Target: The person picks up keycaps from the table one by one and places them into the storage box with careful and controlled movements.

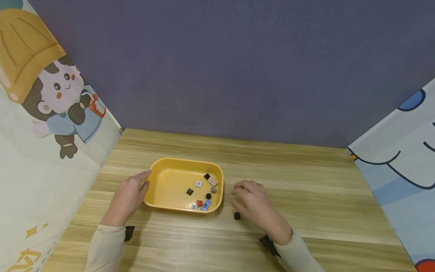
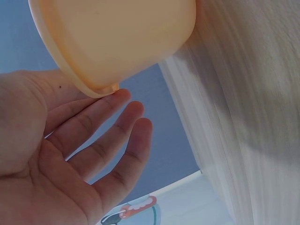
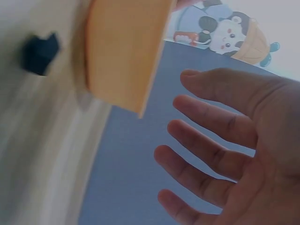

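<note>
A yellow plastic tray (image 1: pixel 183 208) sits on the wooden table with several small pieces inside. My left hand (image 1: pixel 127 196) is at its left end, relaxed fingers touching the rim; in the left wrist view the fingertips lie under the lip, the thumb partly hidden. My right hand (image 1: pixel 253 204) hovers right of the tray, its fingers (image 3: pixel 201 159) spread loosely and nothing between them. Just below it on the table lies a small black block (image 1: pixel 237 215). In the tray are a red piece (image 1: pixel 199 203), a blue printed piece (image 1: pixel 205 205) and a white printed tile (image 1: pixel 198 184).
Also in the tray are a beige piece (image 1: pixel 212 181), a grey piece (image 1: pixel 213 190) and several dark blocks. A dark blue-grey panel (image 1: pixel 231 75) rises behind the wooden table (image 1: pixel 323 196). Printed cartoon sheets flank it on both sides.
</note>
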Motion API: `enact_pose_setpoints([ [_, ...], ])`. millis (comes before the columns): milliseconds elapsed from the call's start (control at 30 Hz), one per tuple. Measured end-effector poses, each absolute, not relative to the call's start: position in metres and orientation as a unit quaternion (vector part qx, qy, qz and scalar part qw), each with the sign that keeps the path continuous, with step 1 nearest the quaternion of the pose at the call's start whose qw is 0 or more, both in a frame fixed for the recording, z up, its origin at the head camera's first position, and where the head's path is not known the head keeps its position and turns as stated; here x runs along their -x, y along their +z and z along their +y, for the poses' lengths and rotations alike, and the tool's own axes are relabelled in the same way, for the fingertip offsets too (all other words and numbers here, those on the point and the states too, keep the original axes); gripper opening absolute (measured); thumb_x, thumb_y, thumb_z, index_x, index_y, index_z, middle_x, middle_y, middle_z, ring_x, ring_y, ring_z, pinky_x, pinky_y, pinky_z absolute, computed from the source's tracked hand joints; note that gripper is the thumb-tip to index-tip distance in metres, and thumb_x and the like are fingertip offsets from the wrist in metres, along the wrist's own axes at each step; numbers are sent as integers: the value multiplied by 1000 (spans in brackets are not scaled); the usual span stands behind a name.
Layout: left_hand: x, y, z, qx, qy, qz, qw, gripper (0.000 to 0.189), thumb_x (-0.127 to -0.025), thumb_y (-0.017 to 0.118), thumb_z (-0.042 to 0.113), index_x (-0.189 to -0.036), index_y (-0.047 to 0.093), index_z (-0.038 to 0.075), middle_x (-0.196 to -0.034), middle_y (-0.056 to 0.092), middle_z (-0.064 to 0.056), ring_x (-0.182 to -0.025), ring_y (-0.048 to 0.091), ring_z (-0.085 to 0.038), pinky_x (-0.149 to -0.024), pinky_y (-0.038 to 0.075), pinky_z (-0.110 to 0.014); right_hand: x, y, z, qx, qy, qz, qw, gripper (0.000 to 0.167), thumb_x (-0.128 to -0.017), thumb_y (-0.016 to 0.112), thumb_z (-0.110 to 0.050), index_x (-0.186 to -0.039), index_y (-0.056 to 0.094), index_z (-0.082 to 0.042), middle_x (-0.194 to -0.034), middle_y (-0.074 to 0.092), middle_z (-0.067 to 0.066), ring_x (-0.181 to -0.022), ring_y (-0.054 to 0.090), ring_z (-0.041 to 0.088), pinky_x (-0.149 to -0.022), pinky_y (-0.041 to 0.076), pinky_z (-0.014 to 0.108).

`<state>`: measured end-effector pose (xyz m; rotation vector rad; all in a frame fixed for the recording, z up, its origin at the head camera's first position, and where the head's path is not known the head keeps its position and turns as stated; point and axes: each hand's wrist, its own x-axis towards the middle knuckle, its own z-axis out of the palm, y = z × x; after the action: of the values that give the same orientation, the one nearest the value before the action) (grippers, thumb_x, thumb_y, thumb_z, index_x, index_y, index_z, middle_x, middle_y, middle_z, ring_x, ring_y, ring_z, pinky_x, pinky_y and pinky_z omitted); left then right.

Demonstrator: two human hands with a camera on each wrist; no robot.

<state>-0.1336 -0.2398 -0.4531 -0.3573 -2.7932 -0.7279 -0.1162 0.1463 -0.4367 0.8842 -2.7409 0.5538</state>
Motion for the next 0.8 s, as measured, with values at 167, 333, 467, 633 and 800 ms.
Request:
enact_pose_setpoints([
  [167,134,-454,-240,121,-249,-954,116,37,-91,66,-8,-127,61,-12,-121,64,-30,-100,66,-45,-77,58,-54,109,-452,156,-294,172,-935,95,23,-82,85,-21,-101,75,-12,-112,66,3,-102,62,25,-88,53,48],
  [333,134,-454,-240,122,-247,-954,117,37,-91,66,-8,-127,61,-12,-121,64,-30,-98,67,-44,-76,59,-53,104,-468,163,-296,159,-937,99,25,-79,87,-25,-97,75,-14,-107,67,1,-98,64,24,-82,54,49],
  [467,134,-454,-240,122,-246,-954,118,37,-90,66,-9,-127,61,-13,-120,64,-31,-93,68,-41,-72,59,-50,100,-477,165,-295,157,-939,84,23,-79,87,-26,-96,74,-15,-107,67,1,-99,64,23,-85,54,49],
  [633,134,-454,-240,121,-247,-955,115,37,-91,66,-8,-127,60,-13,-121,63,-31,-97,67,-44,-76,59,-53,97,-484,165,-285,153,-945,52,23,-81,85,-28,-95,74,-14,-109,65,1,-102,62,24,-90,51,51],
  [800,135,-453,-240,121,-247,-955,113,37,-91,66,-8,-127,60,-13,-121,63,-30,-93,68,-41,-74,59,-51,96,-489,165,-279,154,-947,43,24,-81,85,-28,-96,74,-13,-110,65,1,-101,60,24,-90,51,51],
])
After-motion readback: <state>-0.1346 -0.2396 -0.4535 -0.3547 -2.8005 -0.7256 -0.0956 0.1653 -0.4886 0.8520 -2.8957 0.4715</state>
